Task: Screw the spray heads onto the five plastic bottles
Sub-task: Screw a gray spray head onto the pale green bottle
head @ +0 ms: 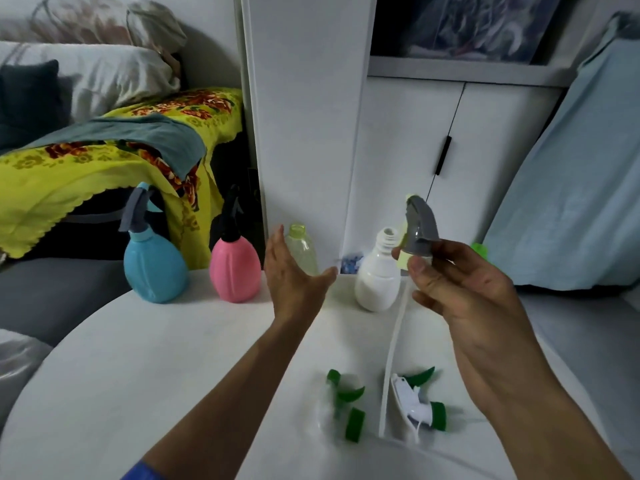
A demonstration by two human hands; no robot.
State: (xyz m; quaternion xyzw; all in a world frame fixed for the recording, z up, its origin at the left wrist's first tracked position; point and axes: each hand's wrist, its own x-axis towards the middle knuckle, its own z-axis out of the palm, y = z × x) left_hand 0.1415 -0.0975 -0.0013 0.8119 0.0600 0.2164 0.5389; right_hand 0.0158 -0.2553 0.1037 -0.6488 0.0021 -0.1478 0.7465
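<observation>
right hand (pixel 460 289) fingers (pixel 420 268) pinch the grey spray head (pixel 420 225) (by its collar).

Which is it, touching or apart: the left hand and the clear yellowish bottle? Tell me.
Cannot tell. In the head view the open left hand overlaps the clear yellowish bottle, hiding part of it, so no gap or contact shows; its fingers are straight, not curled round it.

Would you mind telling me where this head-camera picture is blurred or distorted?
Head view: the green-and-white spray head lying nearest on the white table is smeared; the left hand is slightly soft; the white cabinet edges bow from the wide-angle lens; lighting is flat, without glare.
</observation>
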